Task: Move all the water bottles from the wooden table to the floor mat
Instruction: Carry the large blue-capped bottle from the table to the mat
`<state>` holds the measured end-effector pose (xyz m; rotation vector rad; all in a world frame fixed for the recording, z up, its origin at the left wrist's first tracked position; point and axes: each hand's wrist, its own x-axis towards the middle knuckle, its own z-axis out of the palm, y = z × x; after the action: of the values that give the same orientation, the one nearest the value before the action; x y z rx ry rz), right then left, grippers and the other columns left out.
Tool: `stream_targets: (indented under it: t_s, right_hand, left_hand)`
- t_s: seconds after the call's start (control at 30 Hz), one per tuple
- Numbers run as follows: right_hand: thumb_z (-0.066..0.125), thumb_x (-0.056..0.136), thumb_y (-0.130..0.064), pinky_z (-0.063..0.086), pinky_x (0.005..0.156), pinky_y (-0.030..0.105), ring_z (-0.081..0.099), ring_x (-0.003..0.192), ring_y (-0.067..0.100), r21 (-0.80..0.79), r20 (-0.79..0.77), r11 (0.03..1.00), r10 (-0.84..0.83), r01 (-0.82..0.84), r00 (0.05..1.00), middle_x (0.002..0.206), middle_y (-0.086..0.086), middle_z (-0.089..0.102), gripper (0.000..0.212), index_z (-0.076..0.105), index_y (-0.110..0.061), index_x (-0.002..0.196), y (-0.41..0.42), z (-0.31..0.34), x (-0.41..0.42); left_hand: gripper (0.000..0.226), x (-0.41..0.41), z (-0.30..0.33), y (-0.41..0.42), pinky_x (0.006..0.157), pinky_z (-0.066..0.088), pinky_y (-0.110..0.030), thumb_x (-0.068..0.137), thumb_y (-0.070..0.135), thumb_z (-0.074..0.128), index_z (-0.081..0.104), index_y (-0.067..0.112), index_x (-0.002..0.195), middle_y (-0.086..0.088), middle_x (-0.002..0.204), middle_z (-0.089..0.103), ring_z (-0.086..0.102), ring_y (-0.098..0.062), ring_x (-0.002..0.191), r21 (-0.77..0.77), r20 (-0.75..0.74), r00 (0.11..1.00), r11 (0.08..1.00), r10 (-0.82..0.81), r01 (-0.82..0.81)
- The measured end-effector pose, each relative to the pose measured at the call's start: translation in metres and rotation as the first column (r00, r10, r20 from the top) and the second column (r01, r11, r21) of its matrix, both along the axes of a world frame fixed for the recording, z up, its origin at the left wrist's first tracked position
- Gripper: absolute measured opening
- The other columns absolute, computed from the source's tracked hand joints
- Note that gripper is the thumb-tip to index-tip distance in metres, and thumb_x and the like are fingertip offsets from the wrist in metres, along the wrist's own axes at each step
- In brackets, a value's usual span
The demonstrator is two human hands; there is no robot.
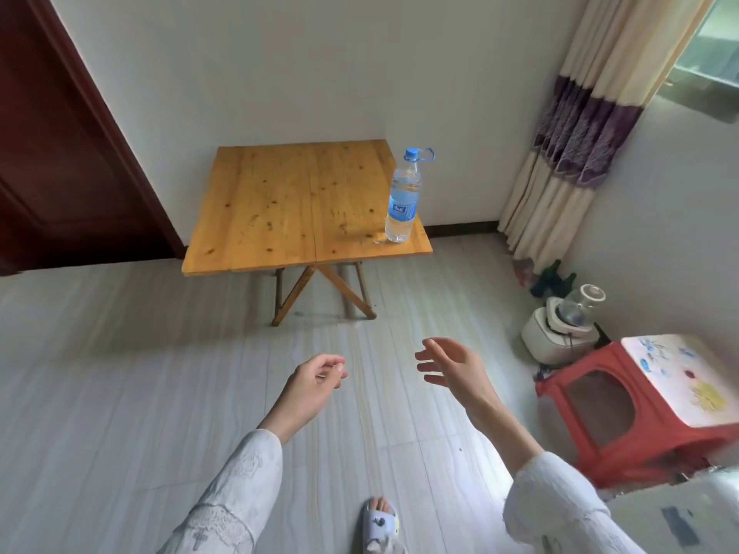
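Note:
One clear water bottle [404,197] with a blue cap and blue label stands upright near the front right corner of the low wooden folding table [288,205]. My left hand [316,379] hovers over the floor well in front of the table, fingers loosely curled and holding nothing. To its right my right hand [452,367] is raised with fingers spread, palm turned left, also holding nothing. Both hands are far short of the bottle. No floor mat is in view.
A red plastic stool [640,409] with a white top stands at the right. Behind it are a white appliance [556,329] and dark bottles [554,279] by the curtain [576,153]. A dark door [60,153] is at the left. My slippered foot [380,521] is below.

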<state>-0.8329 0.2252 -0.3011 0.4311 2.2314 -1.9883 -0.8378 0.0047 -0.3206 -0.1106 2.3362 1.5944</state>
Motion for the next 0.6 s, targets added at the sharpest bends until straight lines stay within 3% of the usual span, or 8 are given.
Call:
stream_targets:
  t_s: [0.23, 0.47, 0.6]
  right_hand:
    - [0.052, 0.09, -0.029, 0.054, 0.077, 0.033, 0.066, 0.083, 0.017, -0.002, -0.014, 1.0, 0.01, -0.01, 1.0, 0.089, 0.003, 0.068, 0.012, 0.06, -0.021, 0.095, 0.021, 0.006, -0.153]
    - [0.055, 0.088, -0.026, 0.053, 0.079, 0.033, 0.064, 0.087, 0.018, 0.008, 0.034, 0.999, -0.045, 0.045, 0.998, 0.104, 0.006, 0.064, 0.03, 0.053, -0.017, 0.117, 0.034, -0.016, -0.27]
    - [0.056, 0.087, -0.029, 0.051, 0.083, 0.033, 0.06, 0.092, 0.015, 0.011, 0.047, 0.996, -0.093, 0.093, 0.994, 0.109, 0.003, 0.06, 0.041, 0.048, -0.016, 0.125, 0.036, -0.03, -0.34]
  left_hand:
    - [0.02, -0.147, 0.02, 0.014, 0.09, 0.047, -0.029, 0.093, 0.027, 0.045, 0.057, 0.023, 0.108, 0.006, 0.102, 0.065, 0.061, -0.006, 0.096, -0.012, -0.032, 0.999, 0.999, 0.03, -0.03]
    - [0.015, -0.272, -0.006, 0.028, 0.092, 0.046, -0.03, 0.092, 0.03, 0.047, 0.056, 0.028, 0.104, 0.001, 0.108, 0.063, 0.059, -0.011, 0.103, 0.018, 0.023, 1.0, 1.0, -0.012, 0.011]
    - [0.022, -0.357, -0.029, 0.039, 0.087, 0.041, -0.025, 0.093, 0.027, 0.045, 0.052, 0.024, 0.114, -0.005, 0.121, 0.058, 0.055, -0.011, 0.105, 0.055, 0.059, 0.996, 0.996, -0.066, 0.063]
